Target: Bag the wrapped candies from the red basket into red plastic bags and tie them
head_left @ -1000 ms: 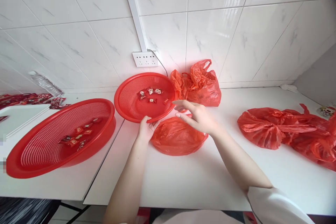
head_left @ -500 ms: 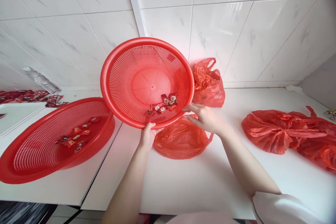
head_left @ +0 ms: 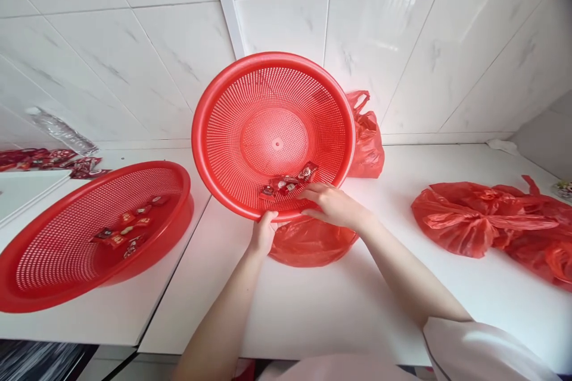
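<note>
Above the white counter (head_left: 339,309), left hand (head_left: 263,233) is clamping the tilted basket (head_left: 268,107); right hand (head_left: 333,205), fingers together, is touching candies (head_left: 288,181); holding the tilt steady is probably helping

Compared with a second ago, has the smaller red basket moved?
Yes. The smaller red basket, gripped at its lower rim by the left hand, has been lifted and tipped up towards the camera, and its top rim is now much higher against the white wall strip.

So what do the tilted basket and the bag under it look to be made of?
The tilted basket: rigid red plastic, glossy, probably moulded, given its even perforated mesh and smooth rim. The bag: thin red plastic film, slightly shiny, judging by its crinkles and folds.
</note>
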`<state>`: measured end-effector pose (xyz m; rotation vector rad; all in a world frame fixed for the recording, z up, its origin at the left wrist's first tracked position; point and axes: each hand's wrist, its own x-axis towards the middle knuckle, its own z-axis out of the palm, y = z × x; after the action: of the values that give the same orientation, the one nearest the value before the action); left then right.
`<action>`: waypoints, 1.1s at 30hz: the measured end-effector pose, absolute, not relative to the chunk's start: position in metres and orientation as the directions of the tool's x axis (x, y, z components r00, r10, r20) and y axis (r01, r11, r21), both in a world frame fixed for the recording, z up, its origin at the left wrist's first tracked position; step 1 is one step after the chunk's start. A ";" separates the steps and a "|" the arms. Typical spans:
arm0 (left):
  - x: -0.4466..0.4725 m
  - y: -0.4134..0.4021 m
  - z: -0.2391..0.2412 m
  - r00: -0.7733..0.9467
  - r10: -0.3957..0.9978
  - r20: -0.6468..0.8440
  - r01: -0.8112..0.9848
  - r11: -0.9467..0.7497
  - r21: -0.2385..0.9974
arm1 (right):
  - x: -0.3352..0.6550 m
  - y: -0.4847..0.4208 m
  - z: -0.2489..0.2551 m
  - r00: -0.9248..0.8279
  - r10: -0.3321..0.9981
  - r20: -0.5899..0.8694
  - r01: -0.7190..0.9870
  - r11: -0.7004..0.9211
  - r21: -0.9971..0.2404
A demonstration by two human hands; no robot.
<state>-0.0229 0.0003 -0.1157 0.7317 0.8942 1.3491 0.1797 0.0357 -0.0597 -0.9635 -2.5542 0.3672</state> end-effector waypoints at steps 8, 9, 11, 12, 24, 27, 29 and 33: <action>-0.027 0.006 -0.124 -0.140 0.982 -0.123 -0.449 0.048 0.892 | 0.186 0.034 -0.057 -0.771 0.631 0.089 0.467 0.655 -0.594; -0.027 0.006 -0.124 -0.146 0.982 -0.119 -0.447 0.042 0.893 | 0.185 0.034 -0.058 -0.773 0.632 0.063 0.482 0.648 -0.589; -0.026 0.006 -0.122 -0.151 0.983 -0.105 -0.452 0.026 0.892 | 0.184 0.033 -0.060 -0.746 0.665 0.032 0.539 0.631 -0.558; -0.025 0.006 -0.121 -0.139 0.985 -0.101 -0.455 0.027 0.890 | 0.184 0.033 -0.059 -0.728 0.684 0.032 0.562 0.624 -0.542; -0.008 -0.006 -0.119 -0.039 0.992 -0.120 -0.520 0.082 0.850 | 0.173 0.033 -0.069 -0.616 0.726 0.305 0.557 0.675 -0.484; -0.005 -0.010 -0.127 0.012 0.990 -0.138 -0.501 0.126 0.856 | 0.168 0.034 -0.077 -0.660 0.684 0.311 0.514 0.713 -0.476; -0.004 -0.012 -0.133 0.036 0.985 -0.167 -0.474 0.164 0.865 | 0.167 0.033 -0.077 -0.708 0.659 0.255 0.506 0.724 -0.468; -0.005 -0.013 -0.137 0.030 0.978 -0.205 -0.445 0.197 0.874 | 0.169 0.030 -0.071 -0.775 0.608 0.170 0.475 0.739 -0.477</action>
<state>-0.0046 -0.0127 -0.1375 0.7125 0.9696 1.2539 0.1690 0.0296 -0.0712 -0.8426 -2.6259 0.5956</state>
